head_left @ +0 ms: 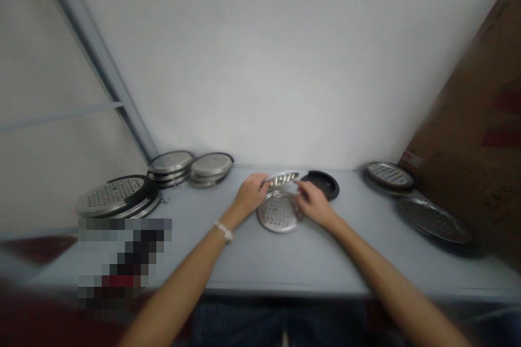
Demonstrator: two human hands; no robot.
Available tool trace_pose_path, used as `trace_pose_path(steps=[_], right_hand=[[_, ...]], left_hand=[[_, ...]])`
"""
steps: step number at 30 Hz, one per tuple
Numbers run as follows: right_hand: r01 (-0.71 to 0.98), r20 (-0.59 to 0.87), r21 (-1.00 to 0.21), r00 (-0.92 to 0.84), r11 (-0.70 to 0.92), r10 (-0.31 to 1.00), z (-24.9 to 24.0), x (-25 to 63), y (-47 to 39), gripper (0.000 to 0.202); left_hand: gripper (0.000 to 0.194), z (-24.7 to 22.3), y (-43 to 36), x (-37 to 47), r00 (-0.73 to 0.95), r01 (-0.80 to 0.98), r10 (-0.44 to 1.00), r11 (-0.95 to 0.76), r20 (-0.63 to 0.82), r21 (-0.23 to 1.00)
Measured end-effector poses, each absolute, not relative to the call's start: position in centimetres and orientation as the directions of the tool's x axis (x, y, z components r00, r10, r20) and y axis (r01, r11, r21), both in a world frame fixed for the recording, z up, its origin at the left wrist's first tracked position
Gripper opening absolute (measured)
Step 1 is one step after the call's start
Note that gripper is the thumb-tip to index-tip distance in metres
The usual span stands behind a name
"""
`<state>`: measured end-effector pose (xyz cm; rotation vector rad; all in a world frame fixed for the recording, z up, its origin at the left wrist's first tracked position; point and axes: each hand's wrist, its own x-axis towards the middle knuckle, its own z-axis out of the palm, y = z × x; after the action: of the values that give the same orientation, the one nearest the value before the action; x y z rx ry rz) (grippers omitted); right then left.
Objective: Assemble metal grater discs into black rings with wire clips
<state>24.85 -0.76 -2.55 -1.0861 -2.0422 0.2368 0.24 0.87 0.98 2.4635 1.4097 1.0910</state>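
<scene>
So the left hand (249, 195) has its grip closed on the near-left edge of a tilted metal disc (285, 179), probably an edge hold so the holed face is free. It's up over a flat metal disc (278, 214) on the worktop (260, 268), angled so the two don't sit flush. Right hand (314, 205) is by the other edge, but it's blurry and I can't tell if that grip is open or closed. Black round piece (332, 187) sits just behind it, handy for that side
</scene>
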Motion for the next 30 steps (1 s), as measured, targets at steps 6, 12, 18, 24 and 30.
trace_pose_path(steps=[6,12,18,24,30], right_hand=[[0.591,0.525,-0.539,-0.321,0.6,0.788,-2.4,24.7,-1.0,0.055],[0.48,0.531,-0.636,-0.296,0.604,0.794,-2.3,24.3,-1.3,0.058],[0.462,0.539,-0.639,-0.301,0.615,0.787,-2.3,24.1,-1.4,0.045],[0.469,0.625,-0.635,-0.154,0.614,0.765,-1.7,24.0,-1.6,0.039],[0.491,0.633,-0.612,-0.165,0.62,0.756,-1.5,24.1,-1.8,0.06]], left_hand=[[0.025,0.7,0.8,0.3,0.4,0.715,0.779,-0.595,0.482,0.368],[0.03,1.0,0.5,0.6,0.409,0.678,0.778,-0.609,0.477,0.412],[0.036,0.9,0.3,0.7,0.385,0.708,0.785,-0.589,0.485,0.39],[0.04,0.7,0.4,0.6,0.363,0.737,0.792,-0.566,0.491,0.369],[0.041,0.7,0.4,0.7,0.389,0.696,0.772,-0.604,0.503,0.389]])
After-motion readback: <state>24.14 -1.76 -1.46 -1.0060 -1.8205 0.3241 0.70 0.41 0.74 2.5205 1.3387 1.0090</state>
